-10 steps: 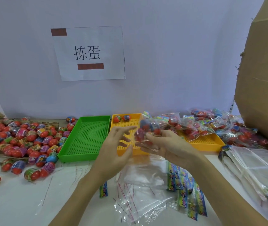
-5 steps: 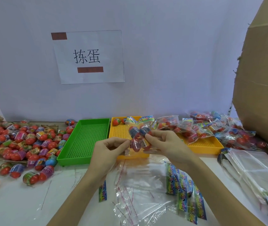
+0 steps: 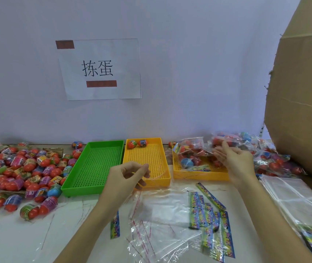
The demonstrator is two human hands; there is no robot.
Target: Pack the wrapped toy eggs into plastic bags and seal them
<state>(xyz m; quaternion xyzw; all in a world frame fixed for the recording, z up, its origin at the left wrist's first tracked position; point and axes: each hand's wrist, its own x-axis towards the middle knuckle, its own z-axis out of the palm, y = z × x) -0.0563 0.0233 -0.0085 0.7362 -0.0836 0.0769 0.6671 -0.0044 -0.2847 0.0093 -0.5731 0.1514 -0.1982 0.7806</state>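
A heap of loose wrapped toy eggs (image 3: 18, 168) covers the table's left side. Two eggs (image 3: 137, 143) lie in the middle yellow tray (image 3: 157, 184). A filled clear bag of eggs (image 3: 189, 154) lies on the right yellow tray (image 3: 198, 176), among several other filled bags (image 3: 273, 160). My right hand (image 3: 235, 160) hovers just right of that bag with fingers relaxed and holds nothing. My left hand (image 3: 128, 175) is over the middle tray's front edge and pinches a thin peel-off strip (image 3: 138, 186). Empty clear bags (image 3: 161, 215) lie in front of me.
A green tray (image 3: 79, 188) stands left of the yellow ones. Printed paper cards (image 3: 208, 211) lie on the table at front right. A stack of clear bags (image 3: 293, 202) sits at the right edge under a big cardboard box (image 3: 303, 92). A paper sign (image 3: 100, 69) hangs on the wall.
My right hand has carried the filled bag to the right tray and let go of it. My left hand has drawn away with the peeled strip.
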